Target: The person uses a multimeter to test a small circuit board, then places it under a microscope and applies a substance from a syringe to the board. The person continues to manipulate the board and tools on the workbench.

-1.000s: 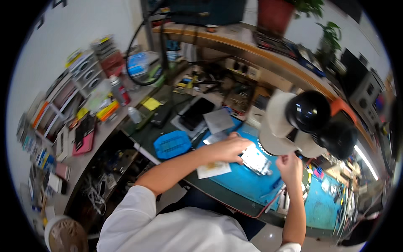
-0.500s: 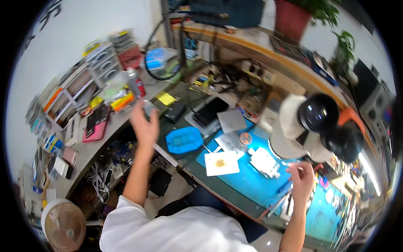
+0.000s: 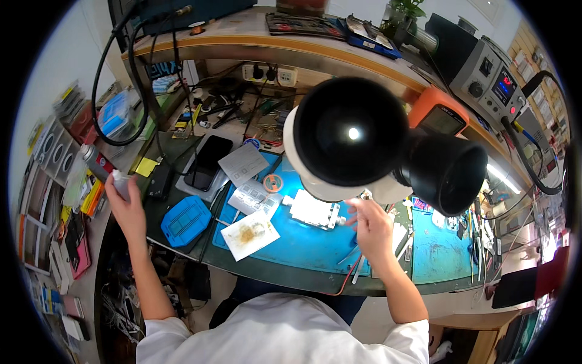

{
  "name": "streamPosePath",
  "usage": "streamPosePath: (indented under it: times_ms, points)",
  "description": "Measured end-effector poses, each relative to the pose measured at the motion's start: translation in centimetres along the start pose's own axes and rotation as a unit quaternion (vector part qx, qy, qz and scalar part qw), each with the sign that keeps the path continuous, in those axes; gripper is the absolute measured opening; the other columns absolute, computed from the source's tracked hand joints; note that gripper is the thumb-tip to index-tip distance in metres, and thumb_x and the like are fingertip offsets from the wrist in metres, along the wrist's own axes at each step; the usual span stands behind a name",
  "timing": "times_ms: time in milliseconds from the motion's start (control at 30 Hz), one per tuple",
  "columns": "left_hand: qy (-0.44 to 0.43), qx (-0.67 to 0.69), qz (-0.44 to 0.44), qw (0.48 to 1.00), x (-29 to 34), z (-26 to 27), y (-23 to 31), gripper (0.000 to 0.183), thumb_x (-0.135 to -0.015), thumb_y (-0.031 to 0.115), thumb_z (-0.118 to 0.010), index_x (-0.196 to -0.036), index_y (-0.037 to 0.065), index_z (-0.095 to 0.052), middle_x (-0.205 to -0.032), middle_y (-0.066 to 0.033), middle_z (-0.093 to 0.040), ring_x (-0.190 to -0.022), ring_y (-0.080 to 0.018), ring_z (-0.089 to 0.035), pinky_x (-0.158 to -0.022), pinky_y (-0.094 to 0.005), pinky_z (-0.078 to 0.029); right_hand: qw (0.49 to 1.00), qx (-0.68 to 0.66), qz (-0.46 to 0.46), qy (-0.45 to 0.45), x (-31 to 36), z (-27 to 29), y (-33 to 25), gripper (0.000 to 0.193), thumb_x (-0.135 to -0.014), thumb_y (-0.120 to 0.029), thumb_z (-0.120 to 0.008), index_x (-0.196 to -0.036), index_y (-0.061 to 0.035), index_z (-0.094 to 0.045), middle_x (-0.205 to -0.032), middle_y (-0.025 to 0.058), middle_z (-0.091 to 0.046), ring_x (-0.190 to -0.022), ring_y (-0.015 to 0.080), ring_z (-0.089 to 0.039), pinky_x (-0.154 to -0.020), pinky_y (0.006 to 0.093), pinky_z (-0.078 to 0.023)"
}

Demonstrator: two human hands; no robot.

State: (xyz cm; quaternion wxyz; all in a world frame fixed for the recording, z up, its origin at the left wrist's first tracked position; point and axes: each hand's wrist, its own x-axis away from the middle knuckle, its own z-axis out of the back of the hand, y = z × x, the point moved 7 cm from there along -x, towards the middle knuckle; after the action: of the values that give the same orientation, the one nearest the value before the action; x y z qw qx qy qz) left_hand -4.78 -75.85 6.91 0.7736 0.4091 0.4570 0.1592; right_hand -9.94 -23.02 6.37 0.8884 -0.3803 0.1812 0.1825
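At the left end of the bench my left hand closes round a small pale bottle with a white top. My right hand has its fingers pinched together beneath the microscope. What those fingers hold is too small to name. Just left of them a bright metal clamp holder lies on the blue work mat. A stained white pad and a blue tray lie between my hands.
A spray can stands beyond my left hand. A black phone rests at the back of the bench. Tweezers and tools lie on the right. An orange meter and a grey soldering station stand far right.
My left hand, open before, has closed on the small bottle. My right hand stays beside the clamp holder. The whole view has swung to the right.
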Motion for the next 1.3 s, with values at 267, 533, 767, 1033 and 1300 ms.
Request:
streamPosePath:
  times_ms: [267,533,767,1033,1300]
  points:
    - [-0.476,0.134,0.014,0.869,13.0,-14.2,11.4,0.056,-0.09,0.011,-0.068,-0.134,0.001,-0.034,-0.115,-0.0126,-0.052,-0.109,-0.0211,-0.056,-0.093,-0.035,-0.047,0.917,0.314,0.085,-0.232,4.0,-4.2,2.3,0.058,-0.103,-0.026,-0.052,-0.155,-0.0091,-0.033,-0.158,0.0125,-0.036,-0.146,0.0267,-0.032,-0.124,0.0383,-0.022]
    - [-0.508,0.178,0.067,0.84,15.8,-18.0,7.7,0.057,-0.086,0.019,-0.076,-0.134,0.0,-0.051,-0.126,-0.0147,-0.051,-0.12,-0.0261,-0.051,-0.1,-0.0375,-0.044,0.973,0.121,0.03,-0.194,0.2,-7.6,7.0,0.043,-0.079,-0.016,-0.069,-0.119,-0.0025,-0.062,-0.118,0.0288,-0.061,-0.111,0.0411,-0.059,-0.095,0.0478,-0.048]
    - [-0.462,0.163,0.005,0.872,15.4,-16.6,8.1,0.037,-0.091,0.032,-0.073,-0.114,0.003,-0.073,-0.101,-0.0168,-0.074,-0.091,-0.0252,-0.071,-0.082,-0.0353,-0.052,0.998,0.018,0.024,-0.054,-3.0,-0.6,0.1,0.02,-0.083,-0.007,-0.061,-0.1,0.0024,-0.065,-0.097,0.0261,-0.063,-0.093,0.0467,-0.06,-0.082,0.0523,-0.048]
    - [-0.489,-0.013,-0.251,0.835,14.8,-14.4,13.9,0.053,-0.087,0.019,-0.076,-0.136,0.008,-0.061,-0.1,-0.014,-0.062,-0.095,-0.032,-0.056,-0.091,-0.0413,-0.046,0.955,-0.15,-0.174,-0.185,0.6,-3.1,-0.7,0.022,-0.097,-0.014,-0.065,-0.112,0.0014,-0.07,-0.1,0.0105,-0.076,-0.097,0.0132,-0.071,-0.088,0.0266,-0.052]
    - [-0.501,0.023,-0.226,0.835,14.2,-14.0,14.6,0.053,-0.083,0.021,-0.076,-0.127,0.0,-0.059,-0.127,-0.0211,-0.061,-0.12,-0.039,-0.056,-0.103,-0.0453,-0.044,0.871,-0.406,-0.21,-0.182,1.2,-2.5,-1.6,0.021,-0.099,-0.015,-0.063,-0.11,0.0022,-0.068,-0.105,0.0101,-0.073,-0.093,0.0167,-0.068,-0.083,0.0292,-0.054]
